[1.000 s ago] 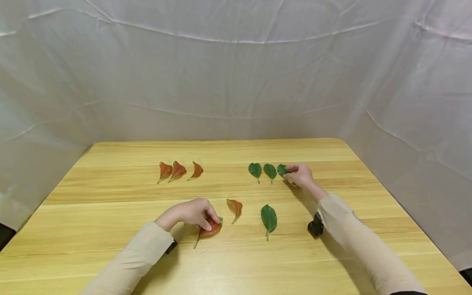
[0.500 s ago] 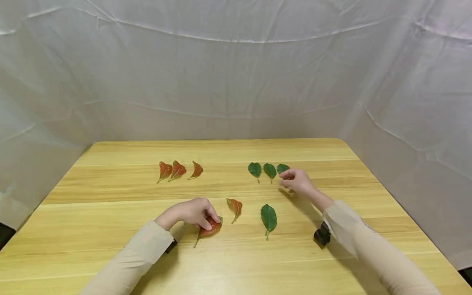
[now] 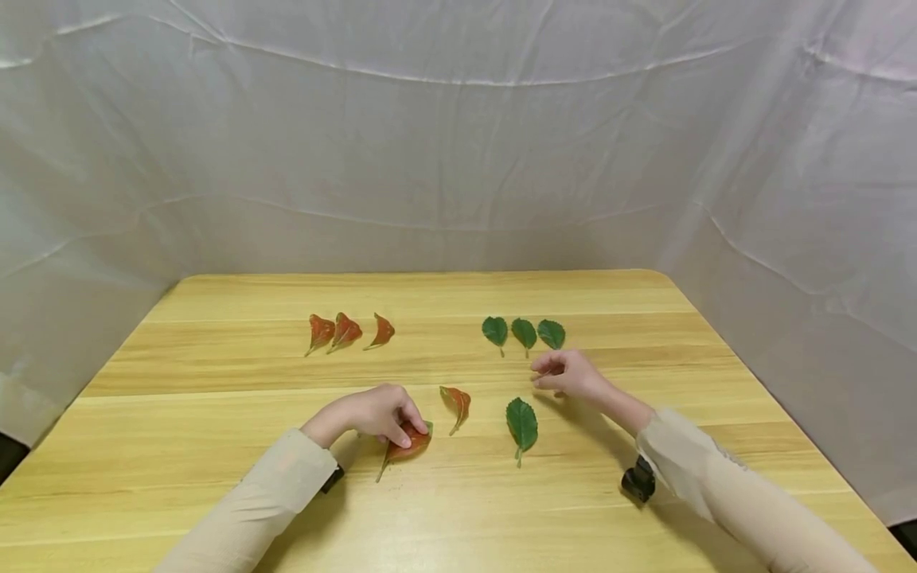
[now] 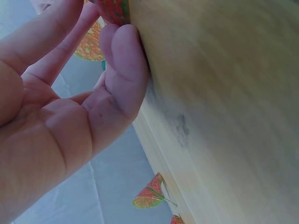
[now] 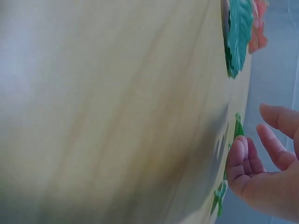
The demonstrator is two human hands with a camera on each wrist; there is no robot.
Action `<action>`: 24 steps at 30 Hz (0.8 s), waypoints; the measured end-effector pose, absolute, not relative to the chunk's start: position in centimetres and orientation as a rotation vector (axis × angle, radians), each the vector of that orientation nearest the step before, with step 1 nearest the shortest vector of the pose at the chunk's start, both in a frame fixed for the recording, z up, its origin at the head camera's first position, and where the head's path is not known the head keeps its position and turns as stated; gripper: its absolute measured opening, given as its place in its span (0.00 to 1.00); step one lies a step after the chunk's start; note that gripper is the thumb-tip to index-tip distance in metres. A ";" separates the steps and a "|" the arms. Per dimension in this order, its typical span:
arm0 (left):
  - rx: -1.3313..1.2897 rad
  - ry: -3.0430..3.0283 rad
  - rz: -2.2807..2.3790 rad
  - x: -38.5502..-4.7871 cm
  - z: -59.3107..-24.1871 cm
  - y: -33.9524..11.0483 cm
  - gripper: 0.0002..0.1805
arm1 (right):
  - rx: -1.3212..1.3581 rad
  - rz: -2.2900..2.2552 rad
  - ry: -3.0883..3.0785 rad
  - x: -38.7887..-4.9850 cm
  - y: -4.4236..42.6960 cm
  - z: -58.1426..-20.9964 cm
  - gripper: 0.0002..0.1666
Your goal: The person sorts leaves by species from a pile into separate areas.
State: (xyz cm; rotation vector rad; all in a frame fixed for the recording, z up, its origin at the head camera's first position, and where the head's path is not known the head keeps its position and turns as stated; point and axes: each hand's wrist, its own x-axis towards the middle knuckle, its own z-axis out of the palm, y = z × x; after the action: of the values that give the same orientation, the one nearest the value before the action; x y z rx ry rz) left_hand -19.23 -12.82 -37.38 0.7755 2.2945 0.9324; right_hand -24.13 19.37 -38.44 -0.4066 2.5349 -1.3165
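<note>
My left hand (image 3: 380, 414) is on a red leaf (image 3: 411, 443) at the near middle of the table, thumb and fingertips pinching it. In the left wrist view a bit of that red leaf (image 4: 113, 10) shows at the top, beyond the curled lower fingers. Nothing is in my right hand (image 3: 576, 376), which hovers between a row of green leaves and a single green leaf (image 3: 522, 423) nearer me. Its thumb and fingers stand apart in the right wrist view. The closest leaf of that row is the rightmost green leaf (image 3: 551, 333). Another red leaf (image 3: 457, 405) lies between the hands.
Three red leaves, among them a right-hand one (image 3: 383, 329), lie in a row at the back left of the wooden table (image 3: 215, 446). Two further green leaves, one being the leftmost (image 3: 494, 328), complete the back-right row. A pale curtain (image 3: 444, 159) encloses the table's back and sides.
My right hand has let go of the rightmost green leaf in the back row and drawn back toward me, slightly left. The left hand has stayed in place on its red leaf.
</note>
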 end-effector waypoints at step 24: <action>0.758 2.298 0.934 -19.1 -37.3 -12.8 0.11 | -0.780 -1.297 2.389 -21.9 19.0 -39.3 0.18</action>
State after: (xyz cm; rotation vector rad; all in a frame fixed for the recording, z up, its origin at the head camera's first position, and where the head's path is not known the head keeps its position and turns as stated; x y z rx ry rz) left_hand -19.11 -12.77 -37.31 0.7581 2.2982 0.9344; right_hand -21.90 18.98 -39.35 -0.7798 2.3891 -1.2967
